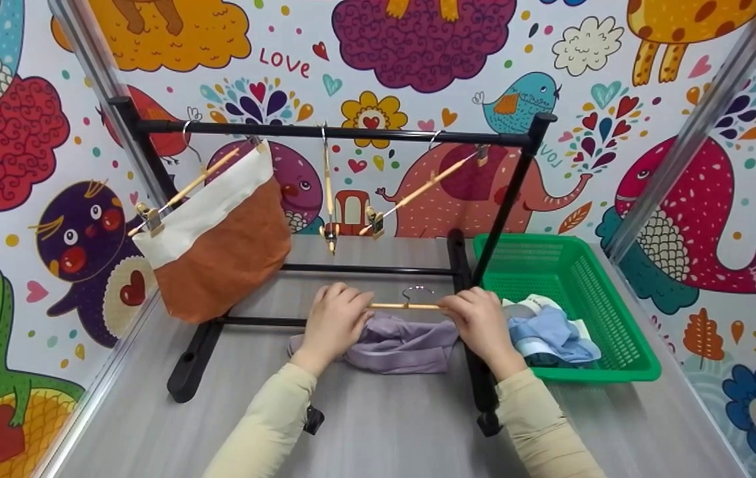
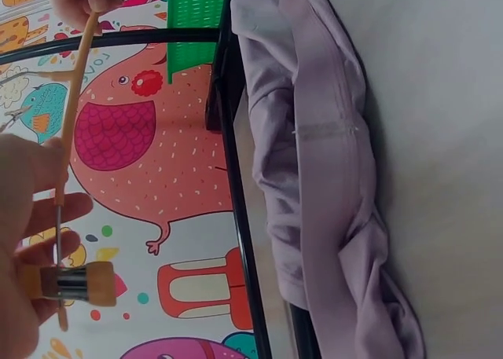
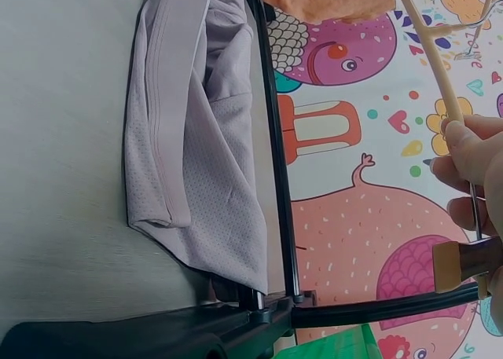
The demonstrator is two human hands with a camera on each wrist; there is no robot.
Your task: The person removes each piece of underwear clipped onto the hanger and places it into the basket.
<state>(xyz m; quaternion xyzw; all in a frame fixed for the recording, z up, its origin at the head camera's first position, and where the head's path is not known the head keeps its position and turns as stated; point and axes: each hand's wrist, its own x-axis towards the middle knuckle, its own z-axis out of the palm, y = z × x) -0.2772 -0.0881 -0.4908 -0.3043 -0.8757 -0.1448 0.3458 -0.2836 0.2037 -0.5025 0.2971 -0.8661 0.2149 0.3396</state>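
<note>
From nine o'clock through twelve to three in the head view, a wall (image 1: pixel 421 46) rises, printed with bright animals, flowers and hearts. Below it spreads a grey table (image 1: pixel 404 431), reaching to six o'clock. On this stands a black rack (image 1: pixel 378 135), its top bar crossing at twelve o'clock and its feet toward eight and five. At four o'clock sits a green basket (image 1: pixel 590 377), just beside the rack's right-hand foot. At nine o'clock a rust-brown cloth item (image 1: pixel 235 245) with a white band hangs tilted from a hanger on the top bar. At six o'clock the lilac garment (image 1: pixel 411 342) lies loosely bunched on the table, over the rack's near lower bar, and neither hand touches it. Inside the basket, toward its seven o'clock corner, light blue cloth (image 1: pixel 550 332) is heaped with white and dark pieces. Two bare hangers hang from the top bar, the middle hanger (image 1: pixel 328 189) between ten and eleven o'clock and the right-hand hanger (image 1: pixel 417 194) between one and two. Another wooden hanger, the held hanger (image 1: pixel 407 306), is level above the table, apart from the garment, its hook at twelve o'clock of its bar. The left hand (image 1: pixel 338 315) pinches that bar at nine o'clock, thumb against fingers; the right hand (image 1: pixel 480 322) pinches it likewise at three. Smallest are its metal-and-wood clips (image 2: pixel 100 283), one near each hand.
</note>
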